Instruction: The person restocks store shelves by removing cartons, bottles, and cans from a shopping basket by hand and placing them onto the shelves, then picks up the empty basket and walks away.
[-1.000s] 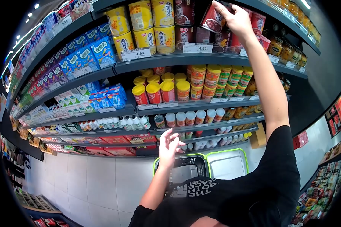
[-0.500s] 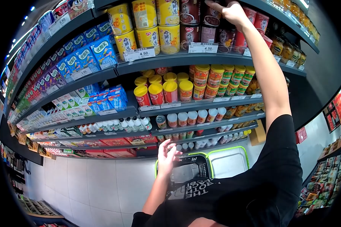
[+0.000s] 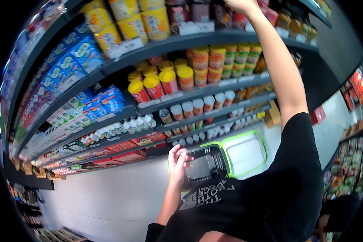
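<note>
My right hand (image 3: 241, 5) is at the top edge of the view, in front of the upper shelf, with its fingers cut off by the frame. Near it stand dark red cans (image 3: 200, 13) and, farther left, stacked yellow cans (image 3: 155, 24). Lower down, my left hand (image 3: 178, 159) hangs in the air with its fingers apart and loosely curled, holding nothing. Just behind it is a black basket (image 3: 207, 163) with a green rim.
Lower shelves hold yellow-lidded red cans (image 3: 152, 86), cups (image 3: 198, 105) and blue cartons (image 3: 105, 103). A pale green-edged basket (image 3: 246, 153) adjoins the black one. Part of a person in dark clothing (image 3: 343, 211) shows at the lower right.
The view has shifted, and the shelves sit higher and further left. My right hand placed the dark red can it held back among the others, then moved partly out of frame.
</note>
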Available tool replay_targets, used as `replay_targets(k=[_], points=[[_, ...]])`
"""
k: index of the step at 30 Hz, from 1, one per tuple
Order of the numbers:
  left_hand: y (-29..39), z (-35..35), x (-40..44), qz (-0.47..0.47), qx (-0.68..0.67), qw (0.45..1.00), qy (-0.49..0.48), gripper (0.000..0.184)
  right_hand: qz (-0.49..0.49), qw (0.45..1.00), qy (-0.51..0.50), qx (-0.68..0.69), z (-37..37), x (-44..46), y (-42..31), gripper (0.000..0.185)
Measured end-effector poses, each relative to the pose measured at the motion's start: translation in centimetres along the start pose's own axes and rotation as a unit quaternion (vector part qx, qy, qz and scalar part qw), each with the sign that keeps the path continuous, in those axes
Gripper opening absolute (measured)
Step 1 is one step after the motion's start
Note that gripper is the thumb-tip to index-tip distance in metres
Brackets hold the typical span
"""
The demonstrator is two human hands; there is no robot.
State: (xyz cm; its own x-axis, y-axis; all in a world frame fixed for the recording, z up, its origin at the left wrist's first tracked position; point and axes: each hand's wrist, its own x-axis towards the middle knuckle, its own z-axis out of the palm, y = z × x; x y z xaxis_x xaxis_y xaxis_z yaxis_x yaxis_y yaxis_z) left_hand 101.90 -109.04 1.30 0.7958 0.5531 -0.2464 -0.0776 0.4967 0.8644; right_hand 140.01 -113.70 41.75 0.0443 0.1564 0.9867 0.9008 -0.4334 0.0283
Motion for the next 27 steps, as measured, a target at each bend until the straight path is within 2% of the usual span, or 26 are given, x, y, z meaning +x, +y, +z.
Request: replay_targets(k=[1, 3, 5, 6, 8, 9, 10, 11, 12, 13, 14, 15, 16, 17, 18, 20, 22, 23, 24, 26, 27], points=[[-0.8, -0.5, 0.0, -0.005, 0.002, 1.000, -0.002, 0.048, 0.164, 0.978, -0.053, 0.118, -2.9, -3.0, -1.0, 0.059], [-3.3, -2.0, 0.3, -0.020, 0.021, 1.000, 0.000, 0.045, 0.109, 0.980, -0.014, 0.167, -6.4, -11.1, 0.2, 0.036], [-7.1, -4.7, 1.0, -0.083, 0.076, 0.993, 0.018, 0.045, 0.151, 0.974, -0.036, 0.168, -10.2, -23.1, 1.0, 0.014], [-10.2, -6.9, 1.7, -0.117, 0.111, 0.987, 0.027, 0.045, 0.236, 0.962, -0.078, 0.117, -12.5, -29.8, 1.2, 0.016], [-16.7, -12.9, 1.3, -0.241, 0.169, 0.954, 0.052, 0.039, 0.388, 0.899, -0.202, -0.011, -18.3, -46.0, 2.6, 0.023], [-20.3, -17.0, 0.0, -0.315, 0.207, 0.922, 0.085, 0.040, 0.480, 0.852, -0.204, -0.049, -22.0, -54.0, 2.5, 0.023], [-24.8, -23.1, -2.1, -0.384, 0.245, 0.882, 0.120, 0.041, 0.504, 0.764, -0.360, -0.180, -27.3, -61.4, 3.1, 0.028], [-25.5, -27.5, -5.4, -0.360, 0.547, 0.749, -0.103, 0.049, 0.534, 0.719, -0.403, -0.189, -33.0, -68.4, 2.7, 0.035], [-25.7, -31.1, -8.5, -0.229, 0.779, 0.515, -0.276, 0.057, 0.608, 0.611, -0.462, -0.212, -38.7, -75.3, 2.9, 0.046], [-24.4, -30.6, -10.8, -0.280, 0.760, 0.538, -0.234, 0.056, 0.639, 0.498, -0.508, -0.292, -43.5, -80.5, 2.3, 0.058], [-22.9, -29.9, -13.1, -0.326, 0.739, 0.559, -0.187, 0.054, 0.686, 0.360, -0.579, -0.254, -47.7, -85.5, 3.4, 0.070], [-22.8, -28.2, -14.5, -0.409, 0.519, 0.748, 0.059, 0.045, 0.847, 0.259, -0.423, -0.191, -50.1, -85.7, 2.8, 0.076], [-22.6, -27.0, -17.1, -0.426, 0.224, 0.823, 0.301, 0.035, 0.821, 0.246, -0.474, -0.203, -52.3, -88.0, 3.1, 0.078], [-21.2, -27.2, -19.9, -0.332, 0.497, 0.798, 0.073, 0.034, 0.790, 0.238, -0.524, -0.213, -54.1, -91.1, 4.3, 0.079], [-21.1, -25.0, -20.7, -0.383, 0.465, 0.792, 0.095, 0.036, 0.712, 0.285, -0.610, -0.198, -55.2, -93.6, 5.2, 0.092], [-20.9, -20.7, -22.5, -0.479, 0.401, 0.767, 0.145, 0.040, 0.881, 0.166, -0.371, -0.243, -53.7, -92.5, 7.1, 0.102], [-23.6, -18.6, -22.3, -0.537, 0.335, 0.747, 0.202, 0.043, 0.944, 0.152, -0.241, -0.165, -51.9, -94.6, 10.4, 0.114], [-23.1, -13.8, -20.3, -0.568, 0.306, 0.728, 0.234, 0.043, 0.936, 0.143, -0.187, -0.260, -50.8, -98.4, 11.3, 0.098], [-23.6, -10.8, -18.9, -0.579, 0.356, 0.709, 0.186, 0.043, 0.948, 0.144, -0.160, -0.236, -48.7, -99.6, 13.4, 0.097], [-25.8, -10.2, -17.4, -0.589, 0.392, 0.693, 0.136, 0.043, 0.964, 0.132, -0.122, -0.195, -46.2, -100.5, 14.8, 0.095], [-26.4, -9.5, -16.8, -0.576, 0.390, 0.698, 0.172, 0.042, 0.974, 0.123, -0.104, -0.158, -44.8, -101.4, 15.7, 0.093]])
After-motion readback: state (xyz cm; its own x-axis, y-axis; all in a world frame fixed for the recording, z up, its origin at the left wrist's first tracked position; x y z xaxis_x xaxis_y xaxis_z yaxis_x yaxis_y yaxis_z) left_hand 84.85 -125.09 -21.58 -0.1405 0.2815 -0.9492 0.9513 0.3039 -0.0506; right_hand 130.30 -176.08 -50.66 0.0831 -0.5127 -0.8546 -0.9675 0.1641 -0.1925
